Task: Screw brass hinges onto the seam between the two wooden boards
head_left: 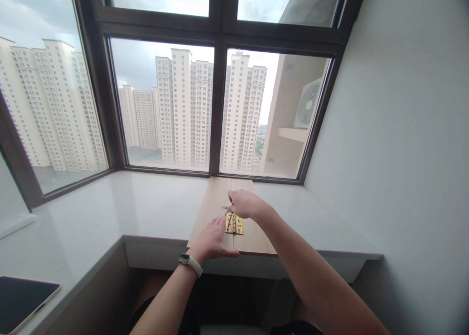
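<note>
A brass-coloured hinge (239, 223) lies unfolded across the seam between two pale wooden boards (216, 193). My left hand (212, 239) rests on the left board with its fingers stretched out beside the hinge's left edge. The thumb points right, below the hinge, near the boards' front edge. Over the hinge's far end, my right hand (244, 204) is closed, its fingers curled down; what they grip is hidden. A few small screws (225, 208) show just left of these fingers. Something thin and dark slants across the hinge's left leaf, too small to name.
The boards lie on a white windowsill counter (154, 203) with a front edge close to me. Dark window frames (218, 105) rise behind it. A tablet-like device (25, 301) is at lower left. A white wall (395, 129) bounds the right side.
</note>
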Available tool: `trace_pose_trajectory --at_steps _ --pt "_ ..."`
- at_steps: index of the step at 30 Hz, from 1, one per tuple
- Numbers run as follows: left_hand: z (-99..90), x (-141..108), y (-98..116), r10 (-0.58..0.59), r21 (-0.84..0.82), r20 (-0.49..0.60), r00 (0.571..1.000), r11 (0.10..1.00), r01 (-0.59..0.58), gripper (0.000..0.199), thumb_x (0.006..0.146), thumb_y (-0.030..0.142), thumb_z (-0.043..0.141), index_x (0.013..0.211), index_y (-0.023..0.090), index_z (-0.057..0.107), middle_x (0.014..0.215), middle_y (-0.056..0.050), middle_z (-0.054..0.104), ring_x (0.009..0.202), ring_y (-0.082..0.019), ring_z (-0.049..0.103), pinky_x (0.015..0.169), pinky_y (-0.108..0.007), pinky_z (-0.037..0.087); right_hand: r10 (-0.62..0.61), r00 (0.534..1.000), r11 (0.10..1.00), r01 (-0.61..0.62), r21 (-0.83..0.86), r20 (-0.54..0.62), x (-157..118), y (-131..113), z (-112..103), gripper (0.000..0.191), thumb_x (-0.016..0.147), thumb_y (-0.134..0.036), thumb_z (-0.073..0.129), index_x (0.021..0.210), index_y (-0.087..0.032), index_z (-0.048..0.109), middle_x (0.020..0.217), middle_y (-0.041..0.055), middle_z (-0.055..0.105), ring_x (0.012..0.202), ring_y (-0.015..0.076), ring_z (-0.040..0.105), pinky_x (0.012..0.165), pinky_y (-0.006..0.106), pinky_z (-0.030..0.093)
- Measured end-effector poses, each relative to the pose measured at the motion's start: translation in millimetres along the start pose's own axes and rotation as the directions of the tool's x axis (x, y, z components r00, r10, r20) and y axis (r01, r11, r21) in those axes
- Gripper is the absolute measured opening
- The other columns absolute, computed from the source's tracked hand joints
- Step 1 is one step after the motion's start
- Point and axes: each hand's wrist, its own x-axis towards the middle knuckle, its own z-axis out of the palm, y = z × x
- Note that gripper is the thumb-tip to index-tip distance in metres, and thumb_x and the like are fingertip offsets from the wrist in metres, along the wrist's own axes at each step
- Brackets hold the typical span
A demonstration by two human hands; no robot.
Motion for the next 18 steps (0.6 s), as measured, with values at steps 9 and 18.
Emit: trace_pose_trajectory --at_steps 9,18 --pt "-1.3 -1 -2 0.004 -0.01 0.01 1.0 1.0 -0.004 0.125 0.057 0.083 0.076 0.155 0.017 0.037 0.157 -0.018 0.044 0.145 -0.041 0.038 0.121 -0.049 0.031 0.007 0.999 1.0 -0.008 -0.013 -0.051 1 -1 4 0.023 0.1 -0.035 0.054 0.114 -0.02 0.065 0.109 0.0132 0.074 0.099 0.0257 0.07 0.076 0.031 0.046" --pt "-5.2 9 -13 -0.009 -0.14 -0.037 0.999 0.99 0.004 0.052 0.093 0.05 0.058 0.138 0.025 0.056 0.144 -0.011 0.059 0.136 -0.031 0.05 0.114 -0.044 0.041 -0.115 0.991 0.991 0.119 0.065 -0.068 -3 5 7 0.021 0.085 -0.011 0.067 0.104 -0.019 0.065 0.106 0.0083 0.071 0.095 0.02 0.065 0.07 0.026 0.039"
